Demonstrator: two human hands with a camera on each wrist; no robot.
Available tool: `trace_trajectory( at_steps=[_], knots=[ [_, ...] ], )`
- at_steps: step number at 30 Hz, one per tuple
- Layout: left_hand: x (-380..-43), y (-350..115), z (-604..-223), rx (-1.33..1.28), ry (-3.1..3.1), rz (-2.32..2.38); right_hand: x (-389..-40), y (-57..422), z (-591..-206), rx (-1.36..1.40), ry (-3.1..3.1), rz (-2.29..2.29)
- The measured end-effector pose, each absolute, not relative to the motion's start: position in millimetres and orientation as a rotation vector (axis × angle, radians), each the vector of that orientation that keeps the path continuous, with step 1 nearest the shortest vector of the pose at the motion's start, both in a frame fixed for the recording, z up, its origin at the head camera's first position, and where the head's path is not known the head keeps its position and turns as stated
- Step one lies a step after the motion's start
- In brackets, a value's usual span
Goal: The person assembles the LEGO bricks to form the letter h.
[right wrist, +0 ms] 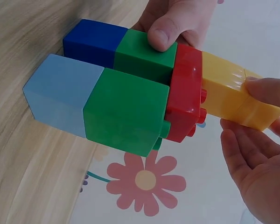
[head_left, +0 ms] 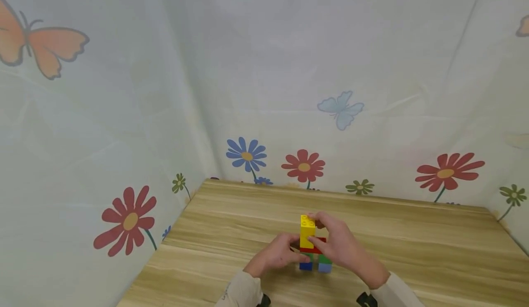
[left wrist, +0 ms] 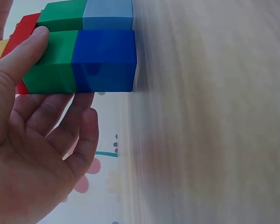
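A small structure of toy building bricks stands on the wooden table (head_left: 231,215). Its left column is a dark blue brick (left wrist: 105,60) under a green brick (left wrist: 56,67). Beside it, a light blue brick (right wrist: 60,93) carries another green brick (right wrist: 126,112), whose studs partly show. Across both columns lies a red brick (right wrist: 184,88), and yellow bricks (head_left: 307,235) rise from its left end. My left hand (head_left: 280,252) grips the left green brick, thumb on its near face and fingers behind. With thumb and fingers my right hand (head_left: 336,240) pinches the yellow bricks near their top.
Behind the table hangs a pale curtain (head_left: 264,68) printed with flowers and butterflies; it also runs along the left side. The table's back edge (head_left: 351,197) meets this cloth. Bare wood (head_left: 413,238) extends to the right of the hands.
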State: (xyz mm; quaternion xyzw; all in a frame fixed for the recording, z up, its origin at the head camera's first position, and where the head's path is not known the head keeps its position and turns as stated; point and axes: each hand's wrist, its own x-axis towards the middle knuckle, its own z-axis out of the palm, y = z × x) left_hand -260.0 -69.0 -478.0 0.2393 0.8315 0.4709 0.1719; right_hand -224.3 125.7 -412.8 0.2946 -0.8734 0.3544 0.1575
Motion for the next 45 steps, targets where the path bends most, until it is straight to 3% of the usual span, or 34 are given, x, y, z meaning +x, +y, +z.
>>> trace_trajectory(
  at_steps=[22,45],
  knots=[
    [-260,-67,-479,0.669,2.41,1.318,-220,170,-455,0.813,-2.641,0.944],
    [-257,-66,-477,0.727,2.361,1.284,-218,183,-476,0.812,-2.849,1.242]
  ],
)
